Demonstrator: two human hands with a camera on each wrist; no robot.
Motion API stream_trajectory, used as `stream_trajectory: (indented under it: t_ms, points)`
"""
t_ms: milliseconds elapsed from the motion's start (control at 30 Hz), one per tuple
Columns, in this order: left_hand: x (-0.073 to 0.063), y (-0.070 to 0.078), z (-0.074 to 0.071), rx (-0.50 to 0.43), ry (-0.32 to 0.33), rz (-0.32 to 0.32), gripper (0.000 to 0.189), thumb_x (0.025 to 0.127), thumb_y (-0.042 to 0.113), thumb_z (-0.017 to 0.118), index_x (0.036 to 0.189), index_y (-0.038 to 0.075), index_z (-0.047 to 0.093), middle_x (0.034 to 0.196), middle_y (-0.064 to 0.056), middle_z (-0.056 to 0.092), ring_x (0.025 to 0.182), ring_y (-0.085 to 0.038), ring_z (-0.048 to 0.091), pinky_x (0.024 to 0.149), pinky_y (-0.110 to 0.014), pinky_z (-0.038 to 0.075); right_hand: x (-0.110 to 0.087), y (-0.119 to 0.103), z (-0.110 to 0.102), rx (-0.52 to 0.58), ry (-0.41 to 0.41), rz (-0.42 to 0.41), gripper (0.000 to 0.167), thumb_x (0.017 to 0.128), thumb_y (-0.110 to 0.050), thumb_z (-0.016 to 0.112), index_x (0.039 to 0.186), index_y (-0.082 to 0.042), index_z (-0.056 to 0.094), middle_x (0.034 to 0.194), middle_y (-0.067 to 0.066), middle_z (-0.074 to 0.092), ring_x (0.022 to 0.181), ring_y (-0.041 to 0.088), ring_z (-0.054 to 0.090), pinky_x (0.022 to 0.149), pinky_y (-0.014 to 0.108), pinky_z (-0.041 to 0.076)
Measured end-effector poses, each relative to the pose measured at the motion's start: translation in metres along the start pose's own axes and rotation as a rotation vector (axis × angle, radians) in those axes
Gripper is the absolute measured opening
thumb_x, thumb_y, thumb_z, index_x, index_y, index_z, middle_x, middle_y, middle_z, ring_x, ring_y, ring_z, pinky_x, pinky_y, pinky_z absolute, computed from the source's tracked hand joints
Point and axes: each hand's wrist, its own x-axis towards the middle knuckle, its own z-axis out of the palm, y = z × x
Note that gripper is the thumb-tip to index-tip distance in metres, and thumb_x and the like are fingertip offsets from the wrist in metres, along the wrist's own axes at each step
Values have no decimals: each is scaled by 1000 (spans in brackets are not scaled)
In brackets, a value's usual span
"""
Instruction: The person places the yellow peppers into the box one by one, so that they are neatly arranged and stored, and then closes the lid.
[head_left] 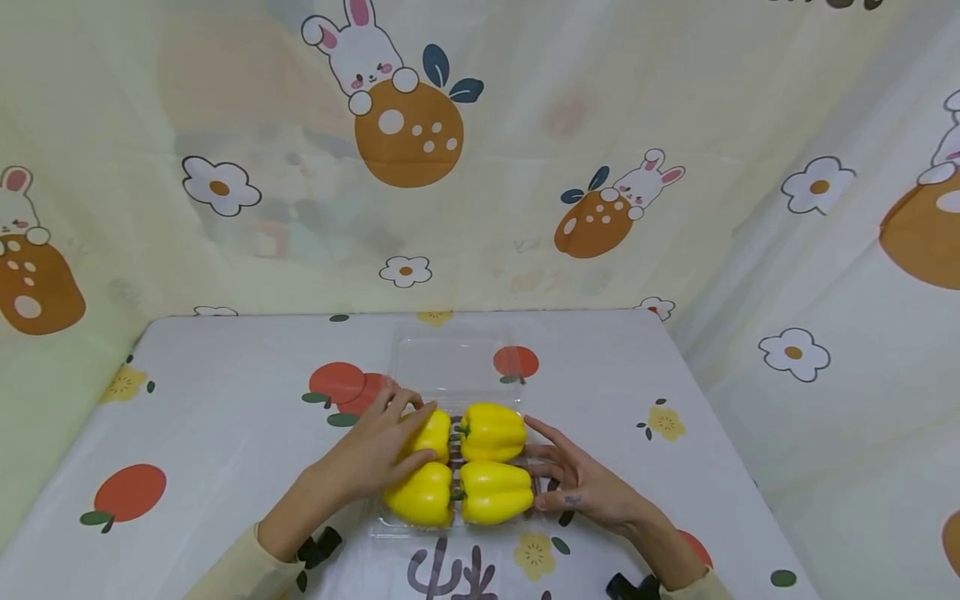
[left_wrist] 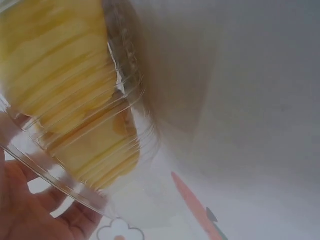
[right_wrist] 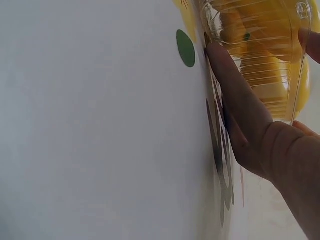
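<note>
Several yellow bell peppers sit in two rows inside a clear plastic clamshell box (head_left: 381, 530), whose lid (head_left: 450, 362) lies folded back. My left hand (head_left: 382, 442) reaches over the left side and holds the back-left bell pepper (head_left: 437, 435) between thumb and index finger. In the left wrist view, other fingers (left_wrist: 75, 217) show beyond the box rim. At the right side, my right hand (head_left: 585, 483) holds the box wall, near the front-right bell pepper (head_left: 495, 493). The right wrist view shows one finger (right_wrist: 232, 80) along the ribbed outer wall, with another fingertip at the rim.
The box stands on a white tablecloth (head_left: 225, 400) printed with fruit, flowers and leaves. Behind and beside the table hang patterned curtains (head_left: 510, 208) with rabbits. Black straps (head_left: 321, 547) show at both wrists.
</note>
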Motion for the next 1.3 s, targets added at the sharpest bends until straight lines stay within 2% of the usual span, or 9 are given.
stream_trajectory:
  t_ms: [200,600,800,867,1000,1167,1300]
  points:
    - [-4,4,-2,61,16,20,65,102,47,67,156,13,53,152,-10,51,139,-32,45,116,-49,51,0,0,0,-2,-1,-2,109,92,-2,77,170,-39,11,169,27,26,141,29,55,102,40,62]
    - [-17,4,-11,35,0,37,64,103,48,65,158,19,50,164,-10,43,150,-33,38,118,-51,50,0,0,-1,0,2,-2,109,91,-1,76,170,-39,11,169,27,27,141,29,55,101,41,62]
    - [-28,2,-9,-87,-66,-7,76,101,55,65,165,25,38,174,-9,30,163,-44,20,126,-72,29,0,0,0,-12,7,0,109,91,-2,76,170,-40,12,169,27,27,141,30,55,101,40,62]
    - [-30,1,-7,-120,-90,-29,79,100,57,65,167,28,35,176,-7,25,164,-43,14,125,-75,26,0,0,0,-14,7,-1,108,91,-2,77,170,-40,12,169,27,27,141,30,55,101,39,62]
    - [-36,0,-6,-157,-104,-45,82,98,59,66,167,28,33,178,-7,20,165,-42,10,124,-74,29,0,0,0,-12,2,-6,108,92,-2,77,170,-39,11,169,27,26,142,29,55,102,39,62]
    - [-45,-5,-4,-243,-65,-58,83,99,55,68,167,23,33,179,-11,16,163,-44,13,122,-77,29,0,0,0,-10,-1,-7,108,92,-2,76,170,-38,11,169,27,26,141,29,56,102,38,62]
    - [-54,-8,-2,-335,-60,-124,90,97,54,71,170,26,26,180,-12,7,163,-43,13,120,-77,33,0,0,0,-14,2,-6,107,92,-3,76,170,-38,11,169,27,27,142,30,55,103,38,61]
